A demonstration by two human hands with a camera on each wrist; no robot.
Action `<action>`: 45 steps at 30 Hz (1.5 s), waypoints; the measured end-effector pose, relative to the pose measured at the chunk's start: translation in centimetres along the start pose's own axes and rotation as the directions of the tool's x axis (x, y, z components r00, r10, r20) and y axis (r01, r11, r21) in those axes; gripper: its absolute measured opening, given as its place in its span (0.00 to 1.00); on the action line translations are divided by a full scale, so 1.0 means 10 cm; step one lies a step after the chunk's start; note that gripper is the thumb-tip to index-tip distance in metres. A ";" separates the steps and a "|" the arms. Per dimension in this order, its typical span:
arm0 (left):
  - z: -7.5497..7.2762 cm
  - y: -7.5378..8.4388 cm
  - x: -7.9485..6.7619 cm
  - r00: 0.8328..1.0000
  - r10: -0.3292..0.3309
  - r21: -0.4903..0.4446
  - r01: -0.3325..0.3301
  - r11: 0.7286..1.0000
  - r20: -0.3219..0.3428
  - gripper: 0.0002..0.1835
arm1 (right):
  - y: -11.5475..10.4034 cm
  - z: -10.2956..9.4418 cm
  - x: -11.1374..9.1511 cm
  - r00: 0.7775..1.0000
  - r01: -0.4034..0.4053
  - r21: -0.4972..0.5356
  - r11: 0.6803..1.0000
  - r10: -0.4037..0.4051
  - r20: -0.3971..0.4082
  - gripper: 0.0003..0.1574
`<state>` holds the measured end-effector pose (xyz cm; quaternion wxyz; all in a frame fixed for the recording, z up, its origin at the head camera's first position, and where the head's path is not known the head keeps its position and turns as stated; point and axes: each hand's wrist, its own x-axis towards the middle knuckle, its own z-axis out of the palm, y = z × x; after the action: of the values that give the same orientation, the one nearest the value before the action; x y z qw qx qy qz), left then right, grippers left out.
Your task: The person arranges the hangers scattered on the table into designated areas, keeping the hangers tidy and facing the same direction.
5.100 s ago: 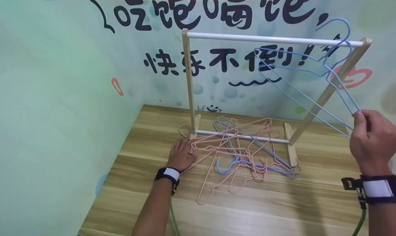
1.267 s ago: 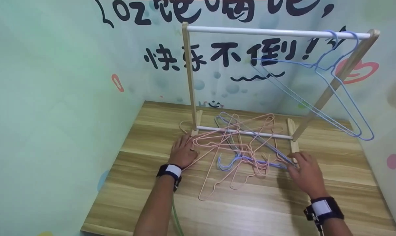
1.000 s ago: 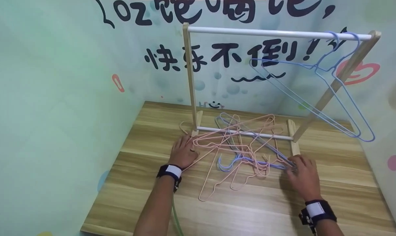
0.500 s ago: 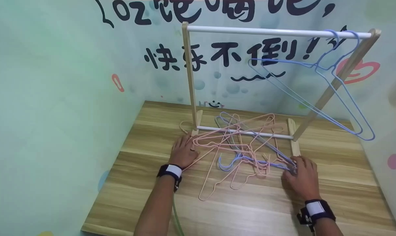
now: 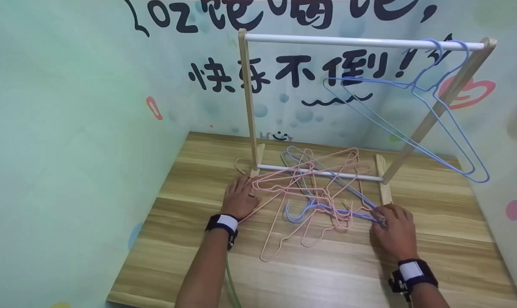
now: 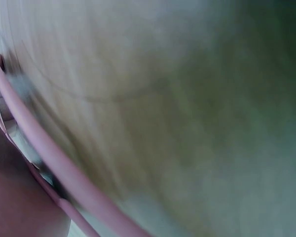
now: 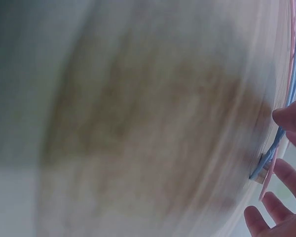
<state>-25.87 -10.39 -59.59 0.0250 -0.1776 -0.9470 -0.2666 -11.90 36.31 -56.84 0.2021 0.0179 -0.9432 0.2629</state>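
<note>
My left hand rests on the left foot of a small clothes rack, with the corner of a pink hanger beside its fingers. In the left wrist view, pink hanger wire crosses close in front of this hand. At the pile's right end, my right hand pinches the corner of a blue hanger between thumb and index finger. The right wrist view shows its other fingers spread apart, near blue hanger wire and a pink wire end. Several pink and blue hangers lie tangled there.
Two blue hangers hang from the right end of the rack's white top bar. Its right wooden foot stands beside the pile. The wood-grain table meets a printed wall behind and at the left.
A blue hanger held high by my right hand 5.1 s ago now hangs on the bar. That hand is down at the pile, its index finger shifted left over the blue corner. The left hand stays.
</note>
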 end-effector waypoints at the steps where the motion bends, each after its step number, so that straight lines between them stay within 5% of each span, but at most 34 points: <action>1: 0.00 0.01 0.00 1.000 0.003 -0.004 -0.003 1.000 -0.004 0.41 | 0.00 0.01 0.00 1.000 0.019 -0.002 1.000 -0.019 -0.009 0.22; 7: -0.01 0.02 0.00 1.000 -0.001 -0.006 0.001 1.000 -0.003 0.41 | 0.02 0.04 0.01 0.994 0.095 -0.014 0.995 -0.096 -0.045 0.20; 19: -0.01 0.02 0.00 1.000 0.007 0.017 -0.007 1.000 -0.003 0.41 | -0.02 -0.01 0.00 0.999 0.011 -0.009 1.000 -0.010 0.050 0.09; 30: -0.03 0.03 -0.01 1.000 0.000 -0.007 0.000 1.000 -0.005 0.40 | -0.06 -0.03 0.00 0.999 0.051 0.010 0.999 -0.050 -0.014 0.06; 45: 0.01 -0.02 0.00 1.000 -0.012 -0.019 0.012 1.000 0.006 0.41 | -0.15 0.01 0.02 0.993 0.100 0.036 0.994 -0.102 0.060 0.13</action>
<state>-25.97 -10.49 -59.73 0.0188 -0.1730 -0.9455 -0.2752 -11.94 34.97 -56.07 0.1857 0.0769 -0.9425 0.2670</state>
